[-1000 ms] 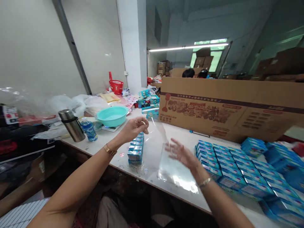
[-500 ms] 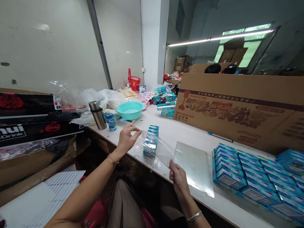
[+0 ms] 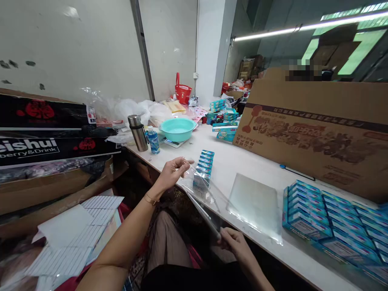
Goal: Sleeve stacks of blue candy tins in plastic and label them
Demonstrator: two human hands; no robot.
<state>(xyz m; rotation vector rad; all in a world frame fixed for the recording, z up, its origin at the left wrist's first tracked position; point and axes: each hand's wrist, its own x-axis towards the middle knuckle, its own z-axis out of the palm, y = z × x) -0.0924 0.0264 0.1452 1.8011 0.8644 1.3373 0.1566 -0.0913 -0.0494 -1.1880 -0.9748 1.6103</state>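
My left hand (image 3: 172,174) pinches one edge of a clear plastic film sheet (image 3: 208,220) between thumb and fingers, over the front of the table. Lower and to the right, my right hand (image 3: 238,244) grips the film's opposite side, just off the table edge. The film slants between both hands, partly in front of a short row of small blue boxes (image 3: 205,163) on the table. To the right of that row lies a flat stack of clear sheets (image 3: 256,206).
Several rows of blue boxes (image 3: 311,214) stand on the right. A large cardboard panel (image 3: 318,133) leans behind them. Toward the back left are a steel flask (image 3: 138,133), a blue bottle (image 3: 153,141), a turquoise basin (image 3: 178,128) and a red basket (image 3: 183,92).
My right hand has drawn down toward my body with its side of the film, which now hangs past the table edge. The left hand keeps its pinch. The view has turned slightly left.
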